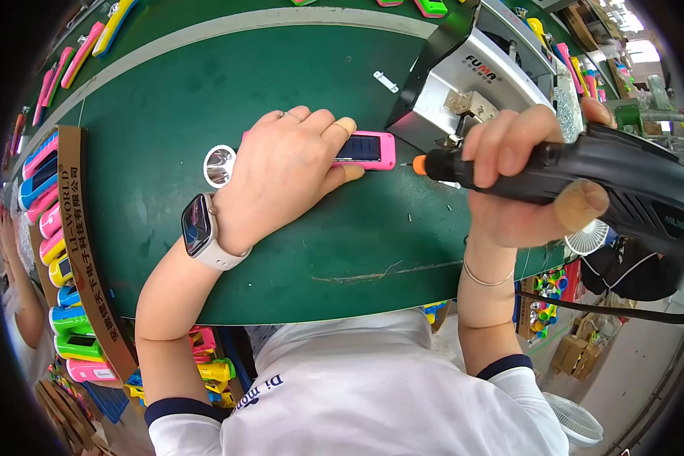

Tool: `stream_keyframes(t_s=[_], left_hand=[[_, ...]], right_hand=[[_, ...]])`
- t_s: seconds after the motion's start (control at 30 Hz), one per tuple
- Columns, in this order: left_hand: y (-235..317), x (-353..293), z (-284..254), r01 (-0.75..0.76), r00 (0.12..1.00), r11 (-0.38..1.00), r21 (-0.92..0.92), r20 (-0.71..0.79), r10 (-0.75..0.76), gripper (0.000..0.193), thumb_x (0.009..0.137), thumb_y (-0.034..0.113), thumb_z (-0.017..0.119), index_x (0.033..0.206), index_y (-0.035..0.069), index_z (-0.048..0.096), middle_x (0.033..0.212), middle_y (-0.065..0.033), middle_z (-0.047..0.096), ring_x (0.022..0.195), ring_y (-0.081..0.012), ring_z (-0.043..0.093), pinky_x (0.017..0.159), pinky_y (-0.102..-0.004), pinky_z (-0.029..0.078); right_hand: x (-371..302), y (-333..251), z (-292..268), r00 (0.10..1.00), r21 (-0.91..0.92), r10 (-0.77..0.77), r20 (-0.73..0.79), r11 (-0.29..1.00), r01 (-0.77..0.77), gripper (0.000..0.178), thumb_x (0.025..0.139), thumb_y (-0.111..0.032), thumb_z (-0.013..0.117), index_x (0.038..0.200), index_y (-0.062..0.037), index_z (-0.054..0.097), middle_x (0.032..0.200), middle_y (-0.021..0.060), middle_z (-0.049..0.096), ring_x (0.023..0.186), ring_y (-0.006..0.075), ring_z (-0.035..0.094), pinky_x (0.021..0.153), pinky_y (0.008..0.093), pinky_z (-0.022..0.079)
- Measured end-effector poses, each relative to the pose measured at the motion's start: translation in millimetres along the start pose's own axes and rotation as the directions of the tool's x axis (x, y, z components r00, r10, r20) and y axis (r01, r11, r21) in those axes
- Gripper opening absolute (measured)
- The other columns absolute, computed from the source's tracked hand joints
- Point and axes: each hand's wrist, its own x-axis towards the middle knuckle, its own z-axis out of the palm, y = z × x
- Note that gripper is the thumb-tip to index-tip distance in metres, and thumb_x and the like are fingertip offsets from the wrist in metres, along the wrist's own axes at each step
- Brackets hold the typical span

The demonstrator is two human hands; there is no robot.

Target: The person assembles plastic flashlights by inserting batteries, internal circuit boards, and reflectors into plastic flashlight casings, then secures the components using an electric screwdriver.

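Observation:
My left hand (285, 156) is closed over a pink flashlight (387, 150) that lies on the green table. The flashlight's body carries a dark solar panel (362, 148), and its round reflector head (220, 166) pokes out beyond my wrist. Most of the body is hidden under the palm. My right hand (520, 171) grips a black electric screwdriver (555, 163) with an orange collar. Its bit points left, a short gap from the pink end of the flashlight. Tape wraps some fingertips of both hands.
A silver and black screw-feeding machine (463, 83) stands at the back right. A small white strip (386, 81) lies near it. At left, a cardboard box (91, 251) holds several colourful flashlights. A belt with more flashlights (83, 55) runs along the far side. Small screws lie on the green tabletop (342, 251).

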Motion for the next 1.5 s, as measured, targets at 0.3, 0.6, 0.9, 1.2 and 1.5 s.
stream_keyframes(t_s=[0.3, 0.6, 0.9, 1.2, 1.5], left_hand=[[1, 0, 1, -0.018, 0.998, 0.999, -0.039, -0.057, 0.016, 0.043, 0.072, 0.028, 0.072, 0.105, 0.004, 0.060, 0.085, -0.0066, 0.059, 0.078, -0.0242, 0.057, 0.067, -0.0346, 0.045], [6, -26, -16, -0.055, 0.997, 0.998, -0.007, -0.061, 0.054, 0.048, 0.073, 0.027, 0.071, 0.115, 0.007, 0.058, 0.097, -0.0067, 0.059, 0.089, -0.0241, 0.056, 0.083, -0.0374, 0.042], [1, -59, -13, 0.007, 0.997, 0.991, -0.135, -0.081, -0.018, 0.043, 0.068, 0.026, 0.073, 0.104, 0.006, 0.063, 0.096, -0.0069, 0.059, 0.088, -0.0256, 0.055, 0.080, -0.0372, 0.044], [0, -62, -6, -0.006, 0.988, 0.983, -0.181, -0.154, -0.022, 0.038, 0.066, 0.024, 0.075, 0.096, 0.005, 0.062, 0.092, -0.0072, 0.058, 0.078, -0.0247, 0.055, 0.066, -0.0335, 0.046], [-6, -58, -7, -0.034, 0.990, 0.996, -0.077, -0.141, 0.023, 0.044, 0.063, 0.027, 0.076, 0.099, 0.007, 0.061, 0.094, -0.0059, 0.058, 0.085, -0.0236, 0.055, 0.072, -0.0350, 0.046]], right_hand=[[-7, 30, -7, 0.979, -0.285, 0.145, 0.143, 0.953, -0.100, 0.053, 0.080, -0.026, 0.065, 0.116, -0.0002, 0.035, 0.063, 0.0053, 0.056, 0.051, 0.0145, 0.050, 0.054, 0.0232, 0.043], [-14, -5, -4, 0.994, -0.189, 0.039, -0.098, 0.980, -0.057, 0.068, 0.085, -0.057, 0.053, 0.129, -0.0086, 0.031, 0.072, 0.0060, 0.048, 0.056, 0.0175, 0.050, 0.058, 0.0354, 0.045], [-52, -31, 13, 0.887, -0.932, 0.407, -0.221, 0.181, -0.315, 0.029, 0.068, -0.023, 0.077, 0.085, -0.0027, 0.066, 0.076, 0.0101, 0.064, 0.072, 0.0245, 0.060, 0.069, 0.0342, 0.048], [-64, 40, 28, 0.883, -0.948, 0.446, 0.145, 0.317, -0.004, 0.037, 0.067, -0.023, 0.075, 0.097, -0.0055, 0.063, 0.089, 0.0075, 0.051, 0.082, 0.0265, 0.049, 0.068, 0.0362, 0.044], [-49, 43, 25, 0.750, -0.873, 0.661, -0.017, 0.355, -0.333, 0.029, 0.075, -0.027, 0.071, 0.095, -0.0058, 0.066, 0.083, 0.0071, 0.053, 0.081, 0.0224, 0.052, 0.065, 0.0331, 0.044]])
